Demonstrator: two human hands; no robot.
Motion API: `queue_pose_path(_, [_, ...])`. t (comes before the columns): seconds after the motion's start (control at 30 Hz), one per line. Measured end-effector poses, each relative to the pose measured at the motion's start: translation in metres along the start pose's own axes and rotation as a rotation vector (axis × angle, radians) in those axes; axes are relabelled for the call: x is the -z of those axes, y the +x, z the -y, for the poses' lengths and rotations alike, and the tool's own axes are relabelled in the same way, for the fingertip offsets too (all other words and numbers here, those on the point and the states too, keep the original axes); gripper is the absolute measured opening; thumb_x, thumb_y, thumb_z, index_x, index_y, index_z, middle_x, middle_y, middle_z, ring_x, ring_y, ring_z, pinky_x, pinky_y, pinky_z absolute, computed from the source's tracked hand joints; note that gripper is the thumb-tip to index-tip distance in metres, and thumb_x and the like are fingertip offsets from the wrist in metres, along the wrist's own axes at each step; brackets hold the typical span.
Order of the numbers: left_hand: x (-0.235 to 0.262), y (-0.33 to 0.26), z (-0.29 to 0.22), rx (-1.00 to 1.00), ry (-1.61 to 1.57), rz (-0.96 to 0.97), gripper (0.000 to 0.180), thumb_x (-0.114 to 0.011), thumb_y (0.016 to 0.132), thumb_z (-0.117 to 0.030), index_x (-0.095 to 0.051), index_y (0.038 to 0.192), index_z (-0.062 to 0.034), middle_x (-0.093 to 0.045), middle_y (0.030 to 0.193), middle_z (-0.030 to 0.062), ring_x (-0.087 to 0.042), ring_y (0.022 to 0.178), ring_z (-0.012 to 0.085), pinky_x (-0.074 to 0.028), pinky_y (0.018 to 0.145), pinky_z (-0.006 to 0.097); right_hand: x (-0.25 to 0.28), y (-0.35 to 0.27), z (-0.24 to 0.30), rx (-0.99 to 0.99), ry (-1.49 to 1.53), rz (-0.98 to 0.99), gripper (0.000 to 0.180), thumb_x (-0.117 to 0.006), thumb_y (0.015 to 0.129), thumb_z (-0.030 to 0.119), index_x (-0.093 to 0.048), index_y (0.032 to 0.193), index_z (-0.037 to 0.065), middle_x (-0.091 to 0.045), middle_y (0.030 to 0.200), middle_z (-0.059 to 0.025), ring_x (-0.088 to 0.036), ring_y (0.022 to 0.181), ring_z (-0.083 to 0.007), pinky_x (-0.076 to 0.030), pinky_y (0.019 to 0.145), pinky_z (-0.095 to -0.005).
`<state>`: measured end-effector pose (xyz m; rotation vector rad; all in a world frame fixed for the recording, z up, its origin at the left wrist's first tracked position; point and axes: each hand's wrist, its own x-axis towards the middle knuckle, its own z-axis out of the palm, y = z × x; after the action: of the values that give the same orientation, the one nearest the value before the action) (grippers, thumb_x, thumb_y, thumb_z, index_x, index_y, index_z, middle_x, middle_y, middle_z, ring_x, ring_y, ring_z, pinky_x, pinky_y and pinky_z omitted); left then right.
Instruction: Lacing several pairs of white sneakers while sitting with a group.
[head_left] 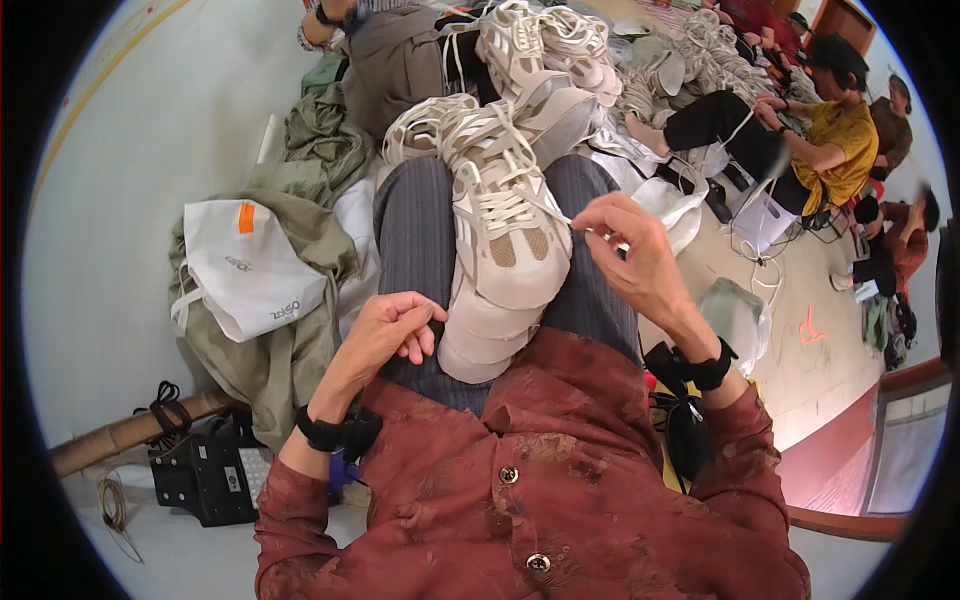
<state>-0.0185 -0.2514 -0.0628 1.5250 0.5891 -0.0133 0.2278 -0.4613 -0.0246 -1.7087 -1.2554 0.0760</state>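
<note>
1. From my remote seat, I've got a beige shoe (515, 235) lying on the lap (412, 245), sole down between the two thighs, toe pointing at the wearer's belly.
2. More pale shoe toes (487, 345) peek out under it, toward the lap's near edge.
3. Right hand (628, 250) is just off the shoe's right side, fingers pinching a white lace (548, 208) that runs tight from the eyelets.
4. Left hand (398, 325) sits over the left thigh, beside those lower toes. Fingers loosely curled; can't tell if thumb and index meet or if they touch a shoe.
5. Past the lap's far edge there's a heap of laced shoes (545, 50).
6. Off its left edge, a white bag (250, 275) lies on green cloth (335, 240).
</note>
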Motion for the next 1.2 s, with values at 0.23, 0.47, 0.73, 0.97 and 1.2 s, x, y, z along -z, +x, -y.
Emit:
queue_pose_path(0.23, [0.001, 0.001, 0.000, -0.018, -0.031, 0.021, 0.024, -0.053, 0.099, -0.023, -0.068, 0.100, -0.0040, -0.065, 0.067, 0.0008, -0.056, 0.052, 0.0031, -0.039, 0.048, 0.015, -0.029, 0.056, 0.022, 0.051, -0.046, 0.181, 0.018, -0.056, 0.080, 0.001, -0.066, 0.094, -0.005, -0.065, 0.089, -0.0151, -0.061, 0.074, -0.0257, -0.049, 0.067, -0.0339])
queue_pose_path(0.47, [-0.001, 0.003, -0.005, -0.087, 0.037, 0.069, 0.031, -0.051, 0.098, -0.028, -0.067, 0.099, -0.0017, -0.065, 0.067, 0.0032, -0.056, 0.051, 0.0063, -0.040, 0.048, 0.018, -0.067, 0.088, -0.023, 0.277, -0.376, 0.181, 0.017, -0.057, 0.073, 0.002, -0.066, 0.088, 0.002, -0.065, 0.086, -0.0168, -0.064, 0.084, -0.0381, -0.052, 0.074, -0.0435])
queue_pose_path(0.73, [0.005, 0.003, 0.010, -0.043, -0.023, 0.050, 0.026, -0.054, 0.098, -0.021, -0.068, 0.100, 0.0003, -0.068, 0.069, 0.0055, -0.059, 0.052, 0.0073, -0.041, 0.048, 0.017, -0.081, 0.085, -0.007, 0.156, -0.386, 0.267, 0.016, -0.054, 0.077, 0.003, -0.065, 0.089, 0.002, -0.064, 0.096, -0.0148, -0.063, 0.093, -0.0368, -0.052, 0.078, -0.0445])
queue_pose_path(0.97, [0.005, 0.007, 0.008, -0.023, -0.017, 0.041, 0.024, -0.055, 0.097, -0.020, -0.068, 0.100, -0.0006, -0.069, 0.069, 0.0053, -0.060, 0.051, 0.0064, -0.041, 0.048, 0.016, -0.073, 0.087, -0.010, 0.106, -0.259, 0.268, 0.018, -0.056, 0.077, 0.002, -0.067, 0.091, 0.002, -0.066, 0.093, -0.0138, -0.064, 0.092, -0.0353, -0.051, 0.079, -0.0426])
queue_pose_path(1.2, [0.004, 0.008, 0.010, -0.031, -0.012, 0.039, 0.025, -0.055, 0.098, -0.022, -0.068, 0.100, -0.0014, -0.069, 0.070, 0.0046, -0.060, 0.052, 0.0060, -0.041, 0.048, 0.016, -0.077, 0.094, -0.017, 0.130, -0.291, 0.253, 0.018, -0.058, 0.077, 0.006, -0.070, 0.090, 0.003, -0.068, 0.084, -0.0136, -0.065, 0.081, -0.0340, -0.052, 0.073, -0.0405])
